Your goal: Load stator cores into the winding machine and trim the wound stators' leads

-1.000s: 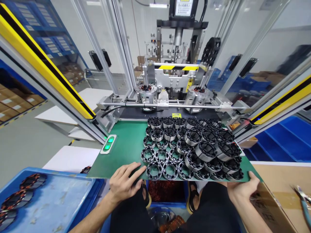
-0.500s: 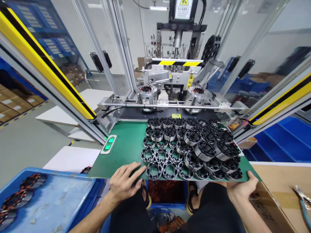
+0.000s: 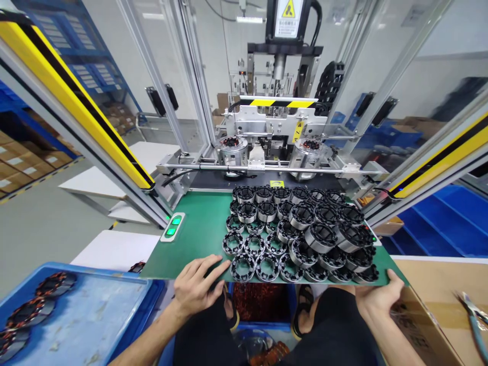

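Observation:
Stator cores (image 3: 242, 268), metal rings with black slotted inserts, stand in rows on the green worktop (image 3: 202, 213). They lie in a single layer at front left and are stacked higher toward the right. My left hand (image 3: 198, 284) rests on the worktop's front edge, fingers stretched out and fingertips close beside the front-left core; it holds nothing. At the front right corner, my right hand (image 3: 381, 297) touches the edge with its thumb up, near the stacked cores. Its other fingers are hidden under the worktop.
Behind the worktop, a machine holds copper-wound stators on two metal fixtures (image 3: 232, 152). Yellow-striped posts (image 3: 95, 117) flank it. A panel with green-lit buttons (image 3: 173, 227) is at left. A blue tray (image 3: 87, 310) carries wound stators; pliers (image 3: 473, 320) lie on cardboard at right.
The slanted metal arms over the machine's two fixtures have swung away from where they were. The view has shifted slightly. Both hands and the stator cores have stayed in place.

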The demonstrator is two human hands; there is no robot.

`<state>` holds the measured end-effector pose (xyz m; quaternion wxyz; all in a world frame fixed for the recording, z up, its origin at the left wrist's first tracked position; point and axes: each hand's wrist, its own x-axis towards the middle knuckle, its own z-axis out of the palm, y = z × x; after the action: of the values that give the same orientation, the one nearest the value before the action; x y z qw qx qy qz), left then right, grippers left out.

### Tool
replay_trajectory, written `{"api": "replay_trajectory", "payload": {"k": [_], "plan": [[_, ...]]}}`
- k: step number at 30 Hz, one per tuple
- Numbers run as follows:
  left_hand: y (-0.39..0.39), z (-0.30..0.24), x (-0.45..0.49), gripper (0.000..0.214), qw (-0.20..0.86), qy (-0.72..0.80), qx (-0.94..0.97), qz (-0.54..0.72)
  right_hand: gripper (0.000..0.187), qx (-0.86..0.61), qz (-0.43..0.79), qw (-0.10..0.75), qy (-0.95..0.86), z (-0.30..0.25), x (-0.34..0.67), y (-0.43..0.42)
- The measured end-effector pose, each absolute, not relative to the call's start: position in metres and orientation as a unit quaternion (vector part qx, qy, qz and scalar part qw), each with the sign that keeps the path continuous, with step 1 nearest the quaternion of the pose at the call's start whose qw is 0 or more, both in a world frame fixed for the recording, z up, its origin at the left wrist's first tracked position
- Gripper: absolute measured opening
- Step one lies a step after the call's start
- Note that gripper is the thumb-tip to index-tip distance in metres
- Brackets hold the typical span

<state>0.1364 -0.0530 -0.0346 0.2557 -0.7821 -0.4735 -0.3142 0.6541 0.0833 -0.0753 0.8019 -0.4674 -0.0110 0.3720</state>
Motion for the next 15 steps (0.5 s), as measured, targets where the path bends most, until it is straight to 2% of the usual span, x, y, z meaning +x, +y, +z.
{"api": "replay_trajectory", "payload": {"k": [10, 15], "plan": [[-0.053, -0.038, 0.135, 0.034, 0.253, -0.472, -0.783, -0.315, 0.034, -0.448, 0.349, 0.823, 0.013, -0.063, 0.644, 0.085], [-0.054, -0.039, 0.134, 0.041, 0.25, -0.476, -0.784, -0.309, 0.03, -0.473, 0.352, 0.808, -0.006, -0.057, 0.637, 0.082]]}}
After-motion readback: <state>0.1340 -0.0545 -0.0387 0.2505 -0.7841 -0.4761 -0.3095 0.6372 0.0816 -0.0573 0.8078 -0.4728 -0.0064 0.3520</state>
